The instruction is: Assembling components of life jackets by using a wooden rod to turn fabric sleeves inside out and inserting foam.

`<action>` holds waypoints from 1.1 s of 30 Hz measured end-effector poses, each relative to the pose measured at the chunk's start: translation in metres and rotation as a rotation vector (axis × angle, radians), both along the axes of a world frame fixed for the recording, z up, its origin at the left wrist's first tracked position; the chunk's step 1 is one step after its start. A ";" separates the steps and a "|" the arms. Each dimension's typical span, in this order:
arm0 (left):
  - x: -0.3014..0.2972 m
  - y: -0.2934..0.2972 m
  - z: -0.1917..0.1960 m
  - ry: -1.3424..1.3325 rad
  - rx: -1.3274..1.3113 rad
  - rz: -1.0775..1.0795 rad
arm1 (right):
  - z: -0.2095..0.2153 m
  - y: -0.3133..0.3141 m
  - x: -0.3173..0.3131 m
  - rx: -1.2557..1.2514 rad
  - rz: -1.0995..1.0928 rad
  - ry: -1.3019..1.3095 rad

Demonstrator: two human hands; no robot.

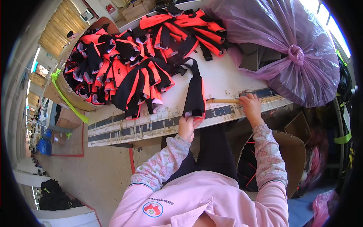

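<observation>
My left hand (186, 128) is closed on the lower end of a black fabric strap piece (194, 97) with an orange edge. The piece lies at the table's front edge, and its narrow black strap curves away toward a buckle. My right hand (251, 106) grips one end of a thin tan stick (224, 101). The stick's other end points left and reaches the strap piece's orange edge; whether it touches or enters the fabric I cannot tell. A large heap of similar black and orange pieces (124, 72) lies to the left and behind.
The white table (223, 85) has worn tape along its front edge. A knotted translucent purple bag (296, 55) fills its right side. At the left, a cardboard box (56, 89) holds part of the heap. Below the table at right stands an open carton (291, 151).
</observation>
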State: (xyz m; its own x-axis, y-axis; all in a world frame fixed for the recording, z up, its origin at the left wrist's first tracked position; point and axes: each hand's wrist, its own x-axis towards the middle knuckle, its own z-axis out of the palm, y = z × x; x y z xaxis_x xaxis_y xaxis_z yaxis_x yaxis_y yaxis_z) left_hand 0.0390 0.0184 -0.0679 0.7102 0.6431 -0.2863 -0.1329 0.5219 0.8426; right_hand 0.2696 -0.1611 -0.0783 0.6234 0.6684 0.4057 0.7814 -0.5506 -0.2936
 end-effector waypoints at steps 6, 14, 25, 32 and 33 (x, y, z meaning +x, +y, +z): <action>-0.010 -0.005 -0.020 -0.023 0.047 0.138 | -0.010 -0.008 0.017 0.065 -0.251 -0.045; -0.011 -0.036 -0.012 0.069 0.032 -0.019 | 0.053 0.032 -0.091 0.314 0.460 0.849; -0.026 -0.039 -0.018 -0.028 -0.344 -0.177 | 0.028 0.052 -0.139 0.246 0.256 0.602; -0.016 -0.038 -0.017 0.137 -0.267 -0.098 | 0.025 0.061 -0.148 0.263 0.196 0.587; -0.016 -0.038 -0.017 0.150 -0.270 -0.050 | 0.022 0.063 -0.148 0.285 0.187 0.590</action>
